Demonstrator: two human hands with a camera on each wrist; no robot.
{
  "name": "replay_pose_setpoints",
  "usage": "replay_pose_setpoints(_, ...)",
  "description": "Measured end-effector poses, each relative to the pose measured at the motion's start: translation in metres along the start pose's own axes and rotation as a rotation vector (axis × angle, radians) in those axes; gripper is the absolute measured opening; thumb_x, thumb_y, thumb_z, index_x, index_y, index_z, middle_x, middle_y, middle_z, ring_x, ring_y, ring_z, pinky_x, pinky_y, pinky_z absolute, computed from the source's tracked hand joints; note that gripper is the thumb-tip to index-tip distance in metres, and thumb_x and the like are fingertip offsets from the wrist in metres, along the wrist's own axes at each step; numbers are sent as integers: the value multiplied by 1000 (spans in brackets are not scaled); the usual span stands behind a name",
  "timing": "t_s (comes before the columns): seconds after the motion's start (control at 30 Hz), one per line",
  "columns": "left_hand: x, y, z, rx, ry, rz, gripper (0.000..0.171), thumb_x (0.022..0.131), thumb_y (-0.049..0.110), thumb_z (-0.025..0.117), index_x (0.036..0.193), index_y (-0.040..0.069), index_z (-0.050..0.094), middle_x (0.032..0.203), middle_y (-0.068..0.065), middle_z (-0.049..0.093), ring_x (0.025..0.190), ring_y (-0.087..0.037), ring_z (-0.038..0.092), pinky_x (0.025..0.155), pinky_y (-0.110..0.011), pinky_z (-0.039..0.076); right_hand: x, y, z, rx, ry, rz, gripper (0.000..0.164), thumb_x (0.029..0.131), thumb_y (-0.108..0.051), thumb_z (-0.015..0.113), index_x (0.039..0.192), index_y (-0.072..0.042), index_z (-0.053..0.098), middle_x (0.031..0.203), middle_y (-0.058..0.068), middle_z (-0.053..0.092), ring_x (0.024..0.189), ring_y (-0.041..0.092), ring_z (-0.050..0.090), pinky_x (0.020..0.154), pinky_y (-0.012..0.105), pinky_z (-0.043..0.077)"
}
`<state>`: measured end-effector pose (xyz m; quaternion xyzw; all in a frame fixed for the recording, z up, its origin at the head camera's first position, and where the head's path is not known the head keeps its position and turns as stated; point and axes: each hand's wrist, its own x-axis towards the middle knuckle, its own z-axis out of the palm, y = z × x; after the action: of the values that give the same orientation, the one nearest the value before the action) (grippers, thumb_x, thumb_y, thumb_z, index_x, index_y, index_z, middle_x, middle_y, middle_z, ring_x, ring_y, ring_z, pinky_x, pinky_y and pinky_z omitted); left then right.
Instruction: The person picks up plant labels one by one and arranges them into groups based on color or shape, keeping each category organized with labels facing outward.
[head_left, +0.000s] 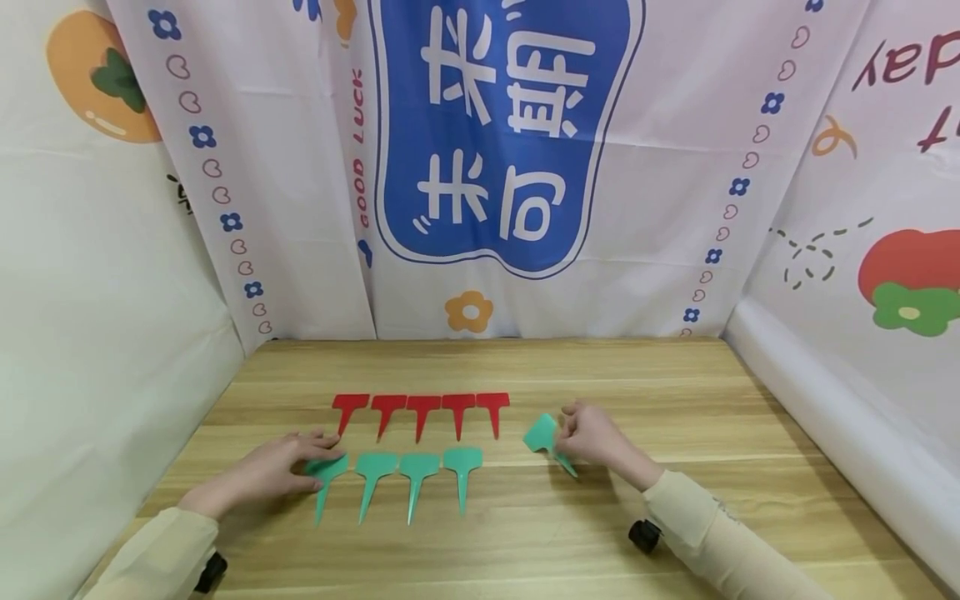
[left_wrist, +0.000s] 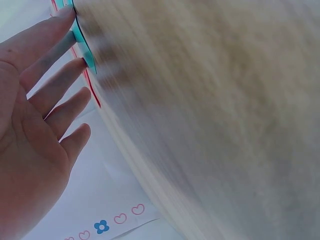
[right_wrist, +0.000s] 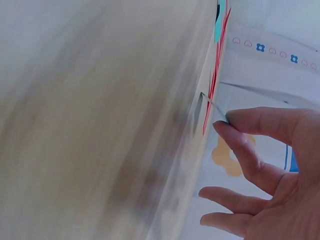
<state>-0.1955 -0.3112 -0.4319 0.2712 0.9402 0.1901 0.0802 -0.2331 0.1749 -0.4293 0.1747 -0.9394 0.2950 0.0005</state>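
Observation:
My right hand [head_left: 597, 437] pinches a green T-shaped plant label [head_left: 542, 433] between thumb and index finger, right of the rows. The label is tilted, with its pointed stem toward the lower right. In the right wrist view it appears edge-on as a thin strip [right_wrist: 215, 106], the other fingers spread away from it. My left hand [head_left: 281, 468], fingers extended, touches the leftmost green plant label [head_left: 335, 468], partly covering its head. Beside that one, more green labels [head_left: 419, 467] form a row with stems toward me. Behind them runs a row of several red T-shaped labels [head_left: 423, 404].
Everything lies on a wood-grain table [head_left: 600, 533]. A printed white cloth [head_left: 660, 208] hangs along its back edge, and white side sheets stand left and right. Each wrist carries a small black device [head_left: 644, 535].

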Motion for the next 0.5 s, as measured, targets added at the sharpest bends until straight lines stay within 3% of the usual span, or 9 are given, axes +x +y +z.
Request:
replay_pose_setpoints(0.23, 0, -1, 1, 9, 3, -12, 51, 83, 29, 72, 129, 10, 60, 142, -15, 49, 135, -45, 33, 107, -65, 22, -2, -15, 7, -14, -23, -23, 29, 68, -5, 69, 43, -9, 54, 116, 26, 64, 121, 38, 55, 96, 54, 46)
replay_pose_setpoints(0.5, 0, -4, 3, 2, 2, -16, 52, 83, 30, 72, 129, 11, 60, 142, -14, 48, 136, -44, 32, 108, -64, 22, -3, -29, 14, -27, -18, -6, 29, 66, -5, 68, 42, -9, 52, 108, 21, 69, 116, 34, 58, 90, 50, 50)
